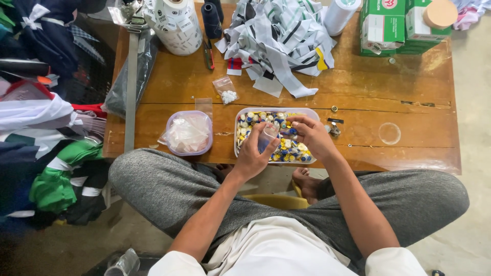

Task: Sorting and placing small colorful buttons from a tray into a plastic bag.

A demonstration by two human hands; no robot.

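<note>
My left hand (252, 153) holds a small clear plastic bag (267, 137) over a clear rectangular tray (244, 113) full of several small blue, yellow and white buttons. My right hand (310, 134) hovers over the tray's right part with fingertips pinched at the bag's mouth; whether a button sits between them I cannot tell. The tray rests near the front edge of a wooden table (358, 97).
A round clear tub (188, 133) with plastic bags stands left of the tray. A small bag of white beads (226, 91), a heap of striped fabric strips (281, 36), label rolls (176, 23), green boxes (394, 25) and a clear lid (389, 133) lie on the table. Clothes pile at the left.
</note>
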